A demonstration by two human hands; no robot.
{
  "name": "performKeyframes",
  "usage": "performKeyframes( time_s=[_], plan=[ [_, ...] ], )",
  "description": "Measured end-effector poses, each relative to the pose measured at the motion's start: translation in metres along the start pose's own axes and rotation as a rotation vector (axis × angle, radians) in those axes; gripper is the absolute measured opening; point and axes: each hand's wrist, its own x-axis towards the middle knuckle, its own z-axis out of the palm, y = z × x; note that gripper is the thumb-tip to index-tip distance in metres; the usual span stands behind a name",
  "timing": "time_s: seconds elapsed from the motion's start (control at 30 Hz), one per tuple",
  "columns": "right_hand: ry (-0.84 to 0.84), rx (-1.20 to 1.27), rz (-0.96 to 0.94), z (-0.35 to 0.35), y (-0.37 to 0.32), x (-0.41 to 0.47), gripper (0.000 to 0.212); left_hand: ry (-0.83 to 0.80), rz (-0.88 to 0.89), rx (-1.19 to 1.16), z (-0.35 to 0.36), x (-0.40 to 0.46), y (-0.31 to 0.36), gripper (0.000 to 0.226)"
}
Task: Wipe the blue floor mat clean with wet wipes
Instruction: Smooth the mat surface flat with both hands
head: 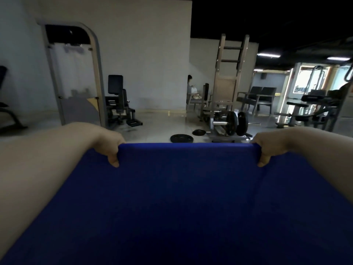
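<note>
Blue floor mat (181, 197) held up, left hand (110, 148) and right hand (267, 148) gripping its top corners

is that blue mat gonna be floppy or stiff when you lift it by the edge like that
Probably semi-stiff: the blue mat holds a straight top edge between the left hand and right hand, without sagging. Likely light, since a thumb-over-edge grip at each corner carries it. It seems foam-like.

The blue floor mat (183, 203) is held up by its far edge, which is gripped at both corners: the left hand (109, 148) at the left corner, the right hand (267, 148) at the right, thumbs lying on the near face. Beyond the mat's edge, a weight plate (181, 138) is seen flat on the floor (162, 125), with a plate-loaded machine (229, 123) just right of it.
</note>
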Motion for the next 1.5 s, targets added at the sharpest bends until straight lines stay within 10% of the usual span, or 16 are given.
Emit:
performKeyframes(
  time_s=[0.37,1.0,1.3,1.5],
  plan=[
    [-0.302,0.016,0.006,0.075,0.016,0.143,0.033,-0.224,-0.106,0.019,0.054,0.122,-0.011,0.030],
    [0.336,0.287,-0.103,0.177,-0.076,0.405,0.057,0.428,-0.037,0.166,0.138,0.336,-0.065,0.084],
    [0.422,0.230,-0.091,0.289,-0.070,0.527,0.023,0.282,-0.150,0.104,0.238,0.445,-0.085,0.102],
    [0.583,0.240,-0.087,0.409,-0.064,0.542,0.068,0.219,-0.086,-0.026,0.331,0.502,-0.096,0.094]
  ],
)
